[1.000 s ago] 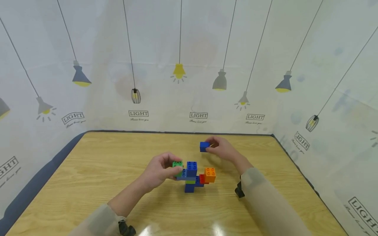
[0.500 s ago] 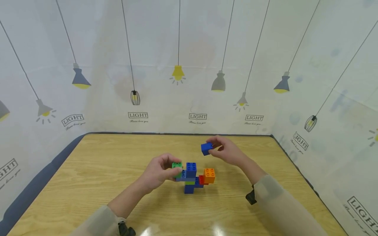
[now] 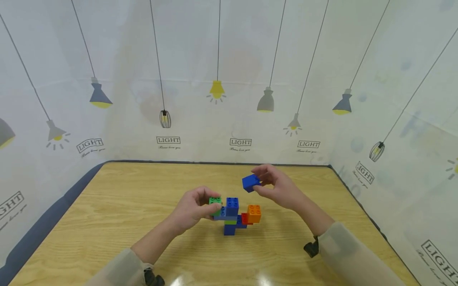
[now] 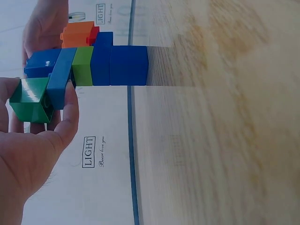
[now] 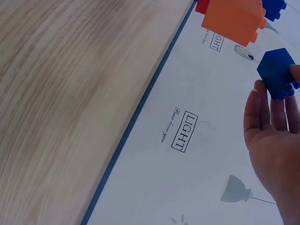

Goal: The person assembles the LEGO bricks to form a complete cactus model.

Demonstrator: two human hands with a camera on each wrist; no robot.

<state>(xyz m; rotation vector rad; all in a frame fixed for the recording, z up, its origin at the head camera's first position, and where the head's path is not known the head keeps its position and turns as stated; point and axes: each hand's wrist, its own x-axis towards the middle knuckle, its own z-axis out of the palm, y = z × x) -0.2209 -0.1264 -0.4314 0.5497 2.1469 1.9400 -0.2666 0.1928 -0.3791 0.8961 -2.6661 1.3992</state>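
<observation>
A toy-brick structure stands upright on the wooden table (image 3: 171,254). At its base is a dark blue brick (image 3: 229,229), with a lime green brick (image 4: 83,66) higher up and a light blue brick (image 4: 62,78) across that. On the light blue one sit a dark blue brick (image 3: 232,206) and a green brick (image 4: 32,96). A side arm carries a red brick (image 3: 245,218) and an orange brick (image 3: 254,213). My left hand (image 3: 191,208) pinches the green brick. Behind the structure, my right hand (image 3: 279,188) holds a loose blue brick (image 3: 250,183) in the air, tilted.
A pale curtain (image 3: 200,115) printed with hanging lamps surrounds the table at the back and sides. A dark blue border (image 3: 168,161) runs along the table's far edge. Dark wrist devices, such as the right one (image 3: 311,248), sit by the sleeves.
My right hand has lifted the loose blue brick, tilting it and bringing it slightly nearer. The right forearm has swung rightward. My left hand keeps its grip on the green brick, and the structure stays put.
</observation>
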